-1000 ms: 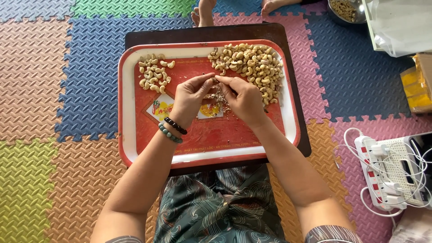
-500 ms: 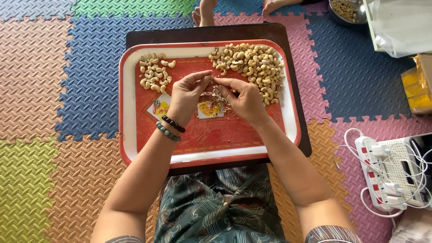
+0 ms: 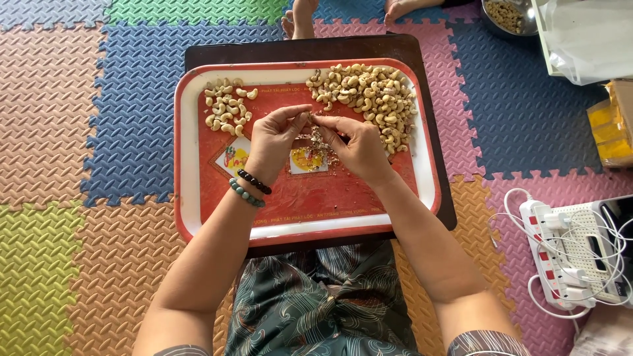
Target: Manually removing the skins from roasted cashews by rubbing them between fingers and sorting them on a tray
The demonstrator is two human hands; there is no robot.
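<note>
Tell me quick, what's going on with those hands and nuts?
Left hand and right hand together over red tray, fingers pinching one cashew. Skin flakes beneath. Big cashew pile right, small pile left. Nothing in the way.

Small pale cashew nut (image 3: pixel 310 118) pinched between fingertips of both hands, above red tray centre

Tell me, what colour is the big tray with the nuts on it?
The tray is red with a white rim, seen from the head camera.
</note>
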